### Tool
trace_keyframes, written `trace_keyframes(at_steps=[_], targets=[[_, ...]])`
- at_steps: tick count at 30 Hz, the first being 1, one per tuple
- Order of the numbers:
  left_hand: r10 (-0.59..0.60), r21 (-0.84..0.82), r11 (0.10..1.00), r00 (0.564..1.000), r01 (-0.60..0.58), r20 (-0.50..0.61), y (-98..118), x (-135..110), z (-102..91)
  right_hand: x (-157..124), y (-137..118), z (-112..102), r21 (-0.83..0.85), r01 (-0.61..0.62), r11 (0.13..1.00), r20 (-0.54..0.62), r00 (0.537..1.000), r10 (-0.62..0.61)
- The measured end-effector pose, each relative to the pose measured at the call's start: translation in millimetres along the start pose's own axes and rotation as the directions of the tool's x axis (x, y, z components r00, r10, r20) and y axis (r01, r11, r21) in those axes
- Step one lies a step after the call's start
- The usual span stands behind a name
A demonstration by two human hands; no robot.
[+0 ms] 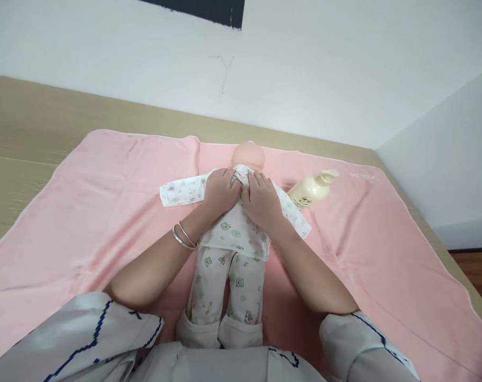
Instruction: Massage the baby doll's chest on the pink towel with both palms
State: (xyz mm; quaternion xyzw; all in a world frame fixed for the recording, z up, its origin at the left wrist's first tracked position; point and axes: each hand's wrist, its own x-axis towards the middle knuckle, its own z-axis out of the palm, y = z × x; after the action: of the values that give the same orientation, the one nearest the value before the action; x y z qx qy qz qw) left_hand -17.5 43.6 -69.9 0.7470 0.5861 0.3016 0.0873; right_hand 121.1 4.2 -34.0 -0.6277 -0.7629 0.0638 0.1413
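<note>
A baby doll lies on its back, its bald head (249,155) away from me. It wears a white printed baby shirt (235,228) and matching baby trousers (247,286), with the shirt's sleeves spread out to both sides. My left hand (223,192) is closed on the shirt near the neck. Close beside it, my right hand (263,200) grips the same shirt at the collar, the thumbs of both nearly touching. Bunched cloth shows between the hands and covers the lower part of the doll's head. The fingertips are partly hidden in the cloth.
A cream pump bottle (313,190) lies tilted on the right, next to the shirt's sleeve. Under everything is a pink blanket (145,159) with some creases, spread on a wooden surface (37,111). A white wall (145,63) stands behind it.
</note>
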Motion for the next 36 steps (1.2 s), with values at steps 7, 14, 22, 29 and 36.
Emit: trace_keyframes(at_steps=[7, 14, 22, 29, 36], targets=[[-0.039, -0.007, 0.999, 0.999, 0.039, -0.024, 8, 1, -7.7, -16, -8, -18, -0.073, 0.05, 0.996, 0.02, 0.999, -0.048], [-0.028, -0.227, 0.972, 0.987, 0.064, 0.157, 49, 6, -45.2, -28, 0, -79, 0.019, 0.064, 0.998, 0.222, 0.973, -0.067], [0.061, -0.823, 0.411, 0.889, 0.392, 0.454, 129, 19, -53.2, -44, 47, -135, 0.199, -0.091, 0.976, -0.318, 0.936, 0.152], [0.101, -0.75, 0.084, 0.743, 0.656, 0.662, 165, 51, -34.4, -11, 90, -114, 0.2, -0.12, 0.972, -0.435, 0.879, 0.197], [0.155, -0.593, -0.408, 0.693, 0.694, 0.704, 175, 44, -43.6, 0, 84, -101, 0.092, -0.128, 0.987, -0.286, 0.947, 0.15]])
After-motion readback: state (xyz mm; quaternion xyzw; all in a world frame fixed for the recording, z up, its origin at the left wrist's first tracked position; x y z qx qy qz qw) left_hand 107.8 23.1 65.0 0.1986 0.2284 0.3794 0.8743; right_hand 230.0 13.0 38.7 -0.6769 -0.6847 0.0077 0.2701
